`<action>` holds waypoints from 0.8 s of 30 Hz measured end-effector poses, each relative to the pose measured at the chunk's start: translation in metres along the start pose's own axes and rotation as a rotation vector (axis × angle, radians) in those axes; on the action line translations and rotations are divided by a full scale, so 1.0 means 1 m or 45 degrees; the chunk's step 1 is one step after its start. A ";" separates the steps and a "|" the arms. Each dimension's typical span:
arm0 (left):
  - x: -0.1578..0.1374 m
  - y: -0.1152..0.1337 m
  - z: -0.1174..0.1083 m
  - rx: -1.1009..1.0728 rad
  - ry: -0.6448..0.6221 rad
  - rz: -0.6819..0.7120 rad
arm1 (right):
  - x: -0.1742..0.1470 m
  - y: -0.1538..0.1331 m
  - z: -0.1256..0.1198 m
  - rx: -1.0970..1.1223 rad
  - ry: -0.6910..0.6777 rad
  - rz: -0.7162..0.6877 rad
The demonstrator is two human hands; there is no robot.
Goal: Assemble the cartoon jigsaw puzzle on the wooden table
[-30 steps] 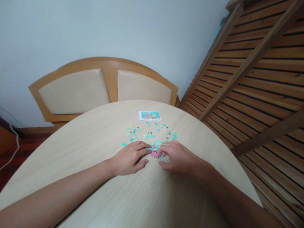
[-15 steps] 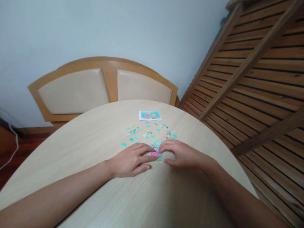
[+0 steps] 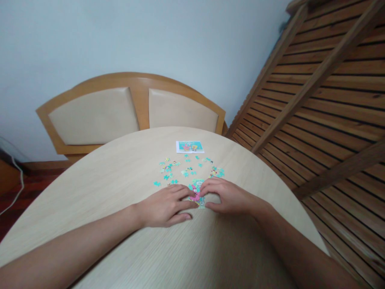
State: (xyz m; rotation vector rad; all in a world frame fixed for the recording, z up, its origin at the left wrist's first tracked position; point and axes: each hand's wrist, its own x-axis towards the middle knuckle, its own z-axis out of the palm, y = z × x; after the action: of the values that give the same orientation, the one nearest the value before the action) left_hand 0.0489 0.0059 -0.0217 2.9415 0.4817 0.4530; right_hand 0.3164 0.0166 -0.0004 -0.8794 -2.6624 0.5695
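Observation:
A partly joined jigsaw puzzle [image 3: 198, 184] lies flat on the round table, teal with a pink cartoon figure on it. From its left side, my left hand [image 3: 167, 205] rests with fingers stretched out and fingertips on the pink part. My right hand [image 3: 224, 194] curves over the right side, with its fingertips touching the puzzle and its thumb set apart at the lower right edge. Table surface shows between that thumb and the fingers. My fingers hide parts of the joined section. Beyond both hands lie several loose jigsaw pieces [image 3: 167, 176], mostly teal, some with yellow.
Farther back on the pale wooden table [image 3: 135, 257] is a picture card [image 3: 190, 147] with two cartoon figures. A chair back with cream panels [image 3: 93, 116] stands behind the table against the wall. A slatted wooden frame [image 3: 325, 80] leans along the right.
Both hands and the joined puzzle have shifted very slightly toward the left and nearer to me. More of the pink figure shows between my fingers. The loose pieces and card look unmoved.

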 end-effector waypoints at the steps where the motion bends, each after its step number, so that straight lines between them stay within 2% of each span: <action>1: 0.000 0.001 -0.001 0.003 0.004 -0.005 | 0.000 0.000 0.000 0.002 0.002 -0.004; 9: 0.003 0.014 -0.003 0.036 -0.005 -0.102 | 0.001 0.001 0.001 0.008 0.024 -0.020; 17: 0.003 0.016 -0.003 0.050 -0.056 -0.124 | 0.000 0.001 0.003 -0.001 0.044 -0.023; 21: 0.002 0.009 0.000 -0.037 0.057 -0.167 | -0.001 0.003 0.004 0.006 0.051 -0.033; 24: -0.001 -0.007 0.004 0.040 0.277 -0.446 | -0.001 0.004 0.004 0.014 0.044 -0.034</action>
State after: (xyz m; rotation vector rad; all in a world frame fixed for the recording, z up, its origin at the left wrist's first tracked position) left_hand 0.0473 0.0120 -0.0268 2.7613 1.0158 0.7239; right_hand 0.3177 0.0174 -0.0057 -0.8418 -2.6329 0.5574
